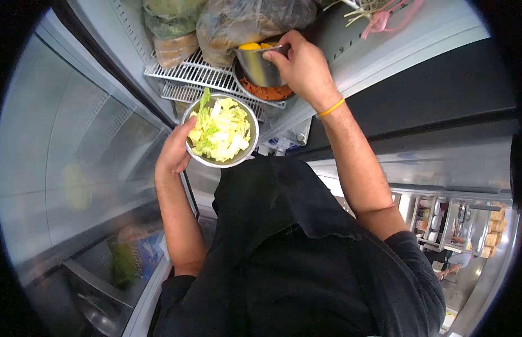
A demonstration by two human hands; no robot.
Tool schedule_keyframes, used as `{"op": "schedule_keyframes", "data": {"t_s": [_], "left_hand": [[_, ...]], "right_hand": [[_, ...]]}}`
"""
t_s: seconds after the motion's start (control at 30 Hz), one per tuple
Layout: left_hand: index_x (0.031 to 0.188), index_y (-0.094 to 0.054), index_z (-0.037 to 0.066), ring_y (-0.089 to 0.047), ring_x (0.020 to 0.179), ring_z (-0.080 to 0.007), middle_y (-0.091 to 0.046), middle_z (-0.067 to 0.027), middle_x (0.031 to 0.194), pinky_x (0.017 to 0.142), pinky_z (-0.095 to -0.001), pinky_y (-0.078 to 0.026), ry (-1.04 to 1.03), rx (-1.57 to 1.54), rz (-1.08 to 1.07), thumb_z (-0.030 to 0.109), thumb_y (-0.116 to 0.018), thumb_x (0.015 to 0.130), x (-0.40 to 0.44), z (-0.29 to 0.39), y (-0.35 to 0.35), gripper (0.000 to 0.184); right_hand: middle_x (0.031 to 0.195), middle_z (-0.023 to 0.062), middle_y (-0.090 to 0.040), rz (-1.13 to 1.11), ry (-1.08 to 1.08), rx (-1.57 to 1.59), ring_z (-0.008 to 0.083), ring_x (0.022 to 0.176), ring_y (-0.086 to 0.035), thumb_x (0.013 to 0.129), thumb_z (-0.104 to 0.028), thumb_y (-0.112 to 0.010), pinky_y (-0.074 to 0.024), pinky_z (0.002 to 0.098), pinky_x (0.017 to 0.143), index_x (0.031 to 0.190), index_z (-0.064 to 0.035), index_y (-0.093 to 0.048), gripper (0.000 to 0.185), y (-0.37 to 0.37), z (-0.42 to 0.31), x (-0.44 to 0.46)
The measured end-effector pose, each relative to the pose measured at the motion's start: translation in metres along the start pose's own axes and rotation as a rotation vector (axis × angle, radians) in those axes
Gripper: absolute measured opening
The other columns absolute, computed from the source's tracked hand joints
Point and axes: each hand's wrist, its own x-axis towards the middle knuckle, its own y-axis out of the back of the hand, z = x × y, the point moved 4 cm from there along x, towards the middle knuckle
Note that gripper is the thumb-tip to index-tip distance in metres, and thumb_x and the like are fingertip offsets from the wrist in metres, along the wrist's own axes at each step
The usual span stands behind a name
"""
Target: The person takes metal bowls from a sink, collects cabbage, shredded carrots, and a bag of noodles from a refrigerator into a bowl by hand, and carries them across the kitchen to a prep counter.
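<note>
My left hand (pixel 174 147) grips the rim of a metal bowl (pixel 254 135), thumb on the inside edge. Chopped cabbage (pixel 221 130), pale green and yellow, fills that bowl. At the fridge shelf, my right hand (pixel 301 64) pinches the rim of a small metal container (pixel 260 68). Yellow pieces (pixel 251 46) show at its top; I cannot tell what they are. Just below it is a larger round pan (pixel 236 78) with shredded orange food (pixel 266 90) in it. Whether the small container rests in the pan or hangs above it, I cannot tell.
Plastic bags of produce (pixel 244 25) crowd the white wire shelf (pixel 188 73). Roots tied with a pink band (pixel 379 21) lie at the upper right. The glass fridge door (pixel 75 140) stands to my left. A counter with stacked containers (pixel 494 233) is at the far right.
</note>
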Motion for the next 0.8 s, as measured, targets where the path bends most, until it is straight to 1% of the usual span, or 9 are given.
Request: {"op": "schedule_keyframes", "data": {"t_s": [0.07,0.13,0.23,0.27,0.37,0.4,0.43,0.63,0.8], "left_hand": [[0.138,-0.054,-0.007,-0.067,0.115,-0.0207,-0.066,-0.0162,0.131,0.099,-0.0329,-0.053,-0.031,-0.013,0.013,0.031,-0.056,0.106,-0.009,0.008,-0.008,0.05],[0.136,-0.056,-0.008,-0.069,0.114,-0.0227,-0.067,-0.0178,0.13,0.099,-0.0343,-0.054,-0.06,-0.036,0.023,0.03,-0.052,0.107,-0.015,0.015,-0.018,0.048],[0.136,-0.056,-0.008,-0.068,0.116,-0.0226,-0.067,-0.0173,0.131,0.101,-0.0348,-0.053,-0.083,-0.057,0.01,0.03,-0.052,0.107,-0.021,0.018,-0.023,0.048],[0.14,-0.052,-0.007,-0.066,0.118,-0.0203,-0.066,-0.0153,0.133,0.102,-0.0326,-0.051,-0.069,-0.067,-0.008,0.03,-0.056,0.106,-0.023,0.019,-0.025,0.05],[0.138,-0.054,-0.007,-0.066,0.117,-0.0205,-0.067,-0.0153,0.132,0.102,-0.0322,-0.051,-0.036,-0.061,0.015,0.031,-0.056,0.106,-0.014,0.007,-0.008,0.049],[0.135,-0.056,-0.008,-0.067,0.116,-0.0206,-0.067,-0.0151,0.131,0.102,-0.0326,-0.051,-0.039,-0.077,-0.053,0.031,-0.055,0.107,-0.012,0.007,-0.012,0.049],[0.135,-0.057,-0.008,-0.067,0.116,-0.0206,-0.067,-0.0153,0.131,0.102,-0.0329,-0.051,-0.049,-0.09,-0.06,0.032,-0.055,0.107,-0.012,0.008,-0.013,0.048],[0.136,-0.056,-0.008,-0.065,0.121,-0.0208,-0.065,-0.0163,0.134,0.105,-0.0339,-0.05,-0.034,-0.13,-0.107,0.033,-0.051,0.108,-0.009,0.001,-0.015,0.05],[0.138,-0.054,-0.008,-0.064,0.122,-0.0206,-0.065,-0.0161,0.135,0.105,-0.0342,-0.05,-0.028,-0.139,-0.092,0.032,-0.049,0.109,-0.008,-0.003,-0.013,0.05]], "right_hand": [[0.076,0.0205,-0.068,0.023,0.019,0.011,0.0402,0.075,-0.069,0.084,-0.026,-0.082,-0.0537,0.0469,0.066,0.097,0.0004,-0.062,0.035,0.007,-0.002,-0.003],[0.074,0.0193,-0.067,0.021,-0.024,0.031,0.0389,0.072,-0.068,0.084,-0.026,-0.082,-0.053,0.0462,0.065,0.096,0.0002,-0.062,0.035,0.017,-0.002,-0.009],[0.073,0.0175,-0.066,0.01,-0.063,0.049,0.0364,0.068,-0.067,0.084,-0.026,-0.082,-0.0519,0.0444,0.062,0.097,0.0005,-0.062,0.036,0.024,-0.004,-0.019],[0.073,0.0174,-0.066,0.012,-0.067,0.054,0.0362,0.068,-0.067,0.084,-0.026,-0.082,-0.0519,0.0442,0.062,0.097,0.0005,-0.061,0.036,0.025,-0.006,-0.021],[0.071,0.0158,-0.064,0.014,-0.059,0.058,0.0352,0.066,-0.066,0.085,-0.024,-0.081,-0.051,0.0439,0.061,0.096,0.0006,-0.061,0.034,0.02,-0.014,-0.021],[0.07,0.0152,-0.064,0.009,-0.061,0.054,0.0347,0.066,-0.065,0.086,-0.024,-0.081,-0.0506,0.0439,0.061,0.096,0.0004,-0.061,0.033,0.017,-0.017,-0.021],[0.069,0.0145,-0.063,0.006,-0.061,0.049,0.0343,0.065,-0.065,0.086,-0.023,-0.08,-0.0502,0.044,0.061,0.095,0.0002,-0.061,0.032,0.016,-0.022,-0.021],[0.064,0.0108,-0.057,-0.038,-0.141,0.06,0.0259,0.056,-0.056,0.088,-0.023,-0.08,-0.0456,0.0397,0.055,0.093,-0.001,-0.06,0.03,0.013,-0.041,-0.022],[0.061,0.0093,-0.054,-0.024,-0.117,0.07,0.0217,0.052,-0.05,0.087,-0.022,-0.081,-0.0431,0.0376,0.053,0.095,-0.001,-0.06,0.03,0.017,-0.041,-0.033]]}}
